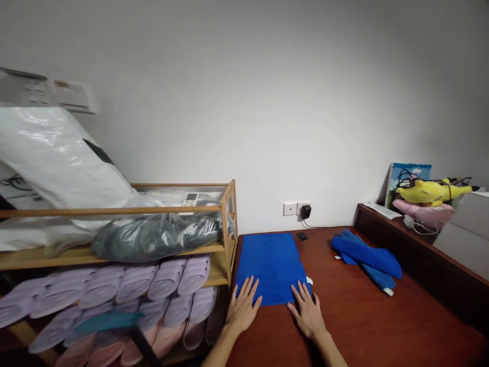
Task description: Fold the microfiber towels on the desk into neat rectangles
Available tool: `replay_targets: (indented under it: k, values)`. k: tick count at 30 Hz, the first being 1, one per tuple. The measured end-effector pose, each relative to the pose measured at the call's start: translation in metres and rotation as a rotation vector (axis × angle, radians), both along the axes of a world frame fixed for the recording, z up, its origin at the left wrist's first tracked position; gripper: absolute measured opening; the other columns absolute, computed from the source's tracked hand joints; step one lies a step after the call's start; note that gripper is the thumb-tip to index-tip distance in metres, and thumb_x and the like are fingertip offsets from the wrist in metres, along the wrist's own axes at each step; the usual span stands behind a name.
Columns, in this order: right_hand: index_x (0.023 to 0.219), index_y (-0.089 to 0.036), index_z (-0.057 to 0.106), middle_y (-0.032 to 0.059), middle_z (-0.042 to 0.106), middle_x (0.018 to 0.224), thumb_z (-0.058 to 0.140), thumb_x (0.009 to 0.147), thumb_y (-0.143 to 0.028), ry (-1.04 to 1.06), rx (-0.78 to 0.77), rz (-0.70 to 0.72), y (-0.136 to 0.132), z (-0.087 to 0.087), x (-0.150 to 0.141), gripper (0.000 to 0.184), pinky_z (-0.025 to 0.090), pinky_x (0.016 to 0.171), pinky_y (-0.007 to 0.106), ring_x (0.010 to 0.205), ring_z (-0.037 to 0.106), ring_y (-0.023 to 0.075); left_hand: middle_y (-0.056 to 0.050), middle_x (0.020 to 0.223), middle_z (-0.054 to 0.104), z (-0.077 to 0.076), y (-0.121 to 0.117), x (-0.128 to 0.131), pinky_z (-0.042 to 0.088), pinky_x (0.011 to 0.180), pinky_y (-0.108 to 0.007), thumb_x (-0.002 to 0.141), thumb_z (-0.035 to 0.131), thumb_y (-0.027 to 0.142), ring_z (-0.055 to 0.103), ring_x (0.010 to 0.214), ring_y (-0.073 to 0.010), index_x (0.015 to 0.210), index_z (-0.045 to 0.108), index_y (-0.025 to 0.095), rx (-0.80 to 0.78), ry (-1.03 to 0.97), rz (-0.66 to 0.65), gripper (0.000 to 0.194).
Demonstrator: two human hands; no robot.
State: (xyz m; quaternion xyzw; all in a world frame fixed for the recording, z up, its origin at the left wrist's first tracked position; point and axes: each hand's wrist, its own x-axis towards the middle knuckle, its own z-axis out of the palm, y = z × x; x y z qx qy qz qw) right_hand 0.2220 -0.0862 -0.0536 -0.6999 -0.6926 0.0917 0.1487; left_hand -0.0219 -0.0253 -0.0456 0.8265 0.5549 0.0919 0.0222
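Note:
A blue cloth [272,265] lies flat as a smooth rectangle on the reddish-brown tabletop [362,326], with a small white tag at its right edge. My left hand [244,306] rests palm down on the near left corner of this cloth, its fingers stretched and apart. On the near right corner, close to the tag, lies my right hand [306,310], also flat with fingers spread. Neither hand grips anything. To the right, two crumpled blue cloths [364,255] lie across each other, apart from both hands.
At left, a wooden rack [225,224] holds rows of lilac slippers [164,280], a plastic-wrapped dark bundle [153,237] and a white bag [57,153]. A black plug [305,211] sits in the wall socket. On the raised right ledge lies a yellow plush toy [428,191] with cables.

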Motion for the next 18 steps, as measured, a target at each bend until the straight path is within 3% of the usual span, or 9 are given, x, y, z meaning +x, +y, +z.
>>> replay_targets:
  k: [5,8,10,13,16,18]
  values:
    - [0.141,-0.034,0.023,0.0001,0.02,0.152,0.021,0.088,-0.06,0.036,0.051,0.001,-0.007,0.004,0.001,0.06,0.016,0.111,0.052,0.14,0.015,0.0234,-0.001,0.15,0.024,-0.005,0.001,0.002,0.015,0.112,-0.047,0.091,0.024,0.049,0.019,0.139,-0.0196,0.142,0.025,0.027,0.048,0.034,0.018,0.055]
    - [0.141,-0.036,0.025,-0.0001,0.023,0.151,0.022,0.089,-0.056,0.066,0.064,0.016,-0.015,0.0,0.023,0.056,0.018,0.111,0.051,0.139,0.019,0.0223,-0.001,0.149,0.027,-0.008,0.005,0.003,0.015,0.112,-0.047,0.09,0.028,0.047,0.022,0.138,-0.0194,0.141,0.03,0.025,0.08,0.056,0.026,0.055]
    - [0.138,-0.036,0.033,0.0008,0.025,0.151,0.023,0.089,-0.055,0.083,0.075,-0.023,-0.017,-0.003,0.056,0.053,0.022,0.109,0.051,0.138,0.023,0.0216,-0.001,0.148,0.03,-0.008,0.007,0.004,0.015,0.112,-0.046,0.089,0.029,0.045,0.023,0.137,-0.0194,0.14,0.032,0.025,0.089,0.063,0.026,0.054]
    - [0.128,-0.034,0.047,0.0037,0.026,0.151,0.025,0.089,-0.054,0.045,0.13,-0.193,-0.012,0.002,0.133,0.049,0.027,0.104,0.053,0.136,0.027,0.0217,-0.001,0.147,0.032,-0.006,0.008,0.006,0.017,0.111,-0.046,0.089,0.031,0.043,0.025,0.137,-0.0193,0.139,0.034,0.025,0.086,0.067,0.035,0.054]
    - [0.119,-0.026,0.057,0.0103,0.023,0.151,0.027,0.089,-0.048,-0.089,0.201,-0.45,0.007,0.017,0.217,0.047,0.027,0.102,0.054,0.135,0.028,0.0237,-0.001,0.147,0.033,-0.004,0.008,0.008,0.018,0.111,-0.045,0.088,0.032,0.044,0.026,0.136,-0.0197,0.139,0.035,0.026,0.078,0.065,0.05,0.054]
    - [0.111,-0.027,0.062,0.0097,0.02,0.152,0.027,0.089,-0.048,-0.168,0.215,-0.552,0.022,0.029,0.262,0.047,0.027,0.101,0.056,0.137,0.022,0.0251,0.001,0.147,0.033,-0.005,0.009,0.007,0.02,0.111,-0.045,0.088,0.031,0.044,0.026,0.136,-0.0194,0.139,0.035,0.027,0.074,0.062,0.058,0.053]
